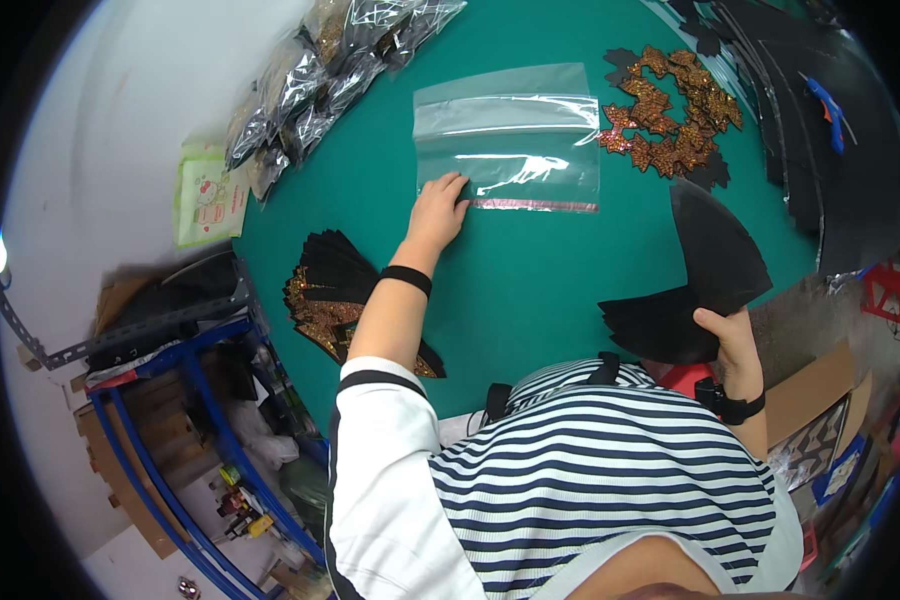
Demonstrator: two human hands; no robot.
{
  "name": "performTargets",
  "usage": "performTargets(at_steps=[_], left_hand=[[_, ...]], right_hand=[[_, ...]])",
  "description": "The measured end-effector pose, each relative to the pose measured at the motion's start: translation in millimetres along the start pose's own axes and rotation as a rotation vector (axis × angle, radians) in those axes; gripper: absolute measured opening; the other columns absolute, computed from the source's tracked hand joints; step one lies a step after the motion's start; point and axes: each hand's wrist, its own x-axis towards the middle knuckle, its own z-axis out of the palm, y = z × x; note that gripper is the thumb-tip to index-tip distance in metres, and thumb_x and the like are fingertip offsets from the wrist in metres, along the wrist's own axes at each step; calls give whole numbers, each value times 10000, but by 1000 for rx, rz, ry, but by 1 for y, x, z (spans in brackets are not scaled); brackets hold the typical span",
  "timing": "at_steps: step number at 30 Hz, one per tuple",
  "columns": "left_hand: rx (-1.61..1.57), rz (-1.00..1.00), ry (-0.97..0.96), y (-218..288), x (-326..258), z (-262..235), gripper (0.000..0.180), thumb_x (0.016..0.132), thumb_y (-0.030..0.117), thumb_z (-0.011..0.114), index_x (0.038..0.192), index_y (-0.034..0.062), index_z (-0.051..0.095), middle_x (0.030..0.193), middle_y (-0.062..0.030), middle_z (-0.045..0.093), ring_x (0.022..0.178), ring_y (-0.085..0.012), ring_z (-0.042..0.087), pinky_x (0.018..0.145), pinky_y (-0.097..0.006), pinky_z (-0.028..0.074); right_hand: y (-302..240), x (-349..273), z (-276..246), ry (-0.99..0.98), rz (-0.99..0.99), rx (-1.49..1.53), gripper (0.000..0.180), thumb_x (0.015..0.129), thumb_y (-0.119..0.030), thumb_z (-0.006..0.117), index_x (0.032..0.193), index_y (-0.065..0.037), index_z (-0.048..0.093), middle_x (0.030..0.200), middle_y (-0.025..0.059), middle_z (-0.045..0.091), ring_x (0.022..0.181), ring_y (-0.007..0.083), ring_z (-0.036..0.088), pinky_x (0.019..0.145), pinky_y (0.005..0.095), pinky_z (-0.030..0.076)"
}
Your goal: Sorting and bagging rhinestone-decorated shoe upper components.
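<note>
A clear plastic bag (515,150) lies flat on the green table, a pinkish strip along its near edge. My left hand (438,210) rests on the bag's near left corner, fingers stretched out and thumb apart. At the right, my right hand (735,345) grips a stack of black fan-shaped pieces (720,245), thumb on top; the pieces spread out to the left and upward above the table's near right side. Beside my left forearm lies a fanned pile of black and glittery copper pieces (335,290), partly covered by the arm.
Glittery copper cutouts with black ones (675,115) lie in a ring at the far right. Filled clear bags (320,80) are heaped at the far left. Black sheets (820,130) with a blue-handled tool (827,112) cover the right edge. Blue shelving (185,400) stands left of the table.
</note>
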Motion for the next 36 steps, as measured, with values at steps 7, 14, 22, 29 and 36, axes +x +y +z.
performTargets(at_steps=[7, 14, 22, 29, 36], left_hand=[[21, -121, 60, 9, 15, 11, 221, 788, 176, 620, 1006, 136, 617, 909, -47, 583, 921, -268, 557, 742, -393, 483], [138, 144, 149, -6, 33, 12, 86, 775, 164, 614, 832, 101, 631, 841, -44, 583, 851, -242, 556, 727, -371, 489], [-113, -45, -33, 47, -6, -3, 134, 783, 176, 577, 806, 43, 575, 792, -166, 617, 732, -363, 596, 647, -461, 484], [-276, -177, -134, 142, -94, 23, 107, 769, 136, 555, 762, 29, 552, 773, -181, 594, 722, -375, 587, 650, -470, 476], [-363, -186, -139, 185, -113, 43, 206, 792, 211, 595, 914, 53, 546, 791, -146, 605, 715, -344, 601, 641, -450, 482]], right_hand=[[-3, -1, 21, -37, 29, 26, 732, 627, -58, 744, 1275, 0, 411, 1200, 112, 522, 1091, 226, 512, 926, 322, 405], [-2, -23, 22, -5, 17, -41, 711, 626, -77, 755, 1256, 6, 433, 1173, 101, 533, 1055, 218, 533, 895, 324, 430], [3, -35, 16, -1, 18, 102, 701, 621, -50, 752, 1252, -8, 448, 1175, 93, 533, 1079, 228, 511, 925, 328, 404], [19, -15, 4, -203, 91, 431, 625, 703, -110, 720, 1239, 43, 438, 1188, 146, 538, 1050, 264, 557, 902, 350, 467], [24, -1, -25, -351, 261, 344, 656, 633, -56, 733, 1221, 44, 460, 1154, 158, 562, 1006, 253, 587, 874, 344, 485]])
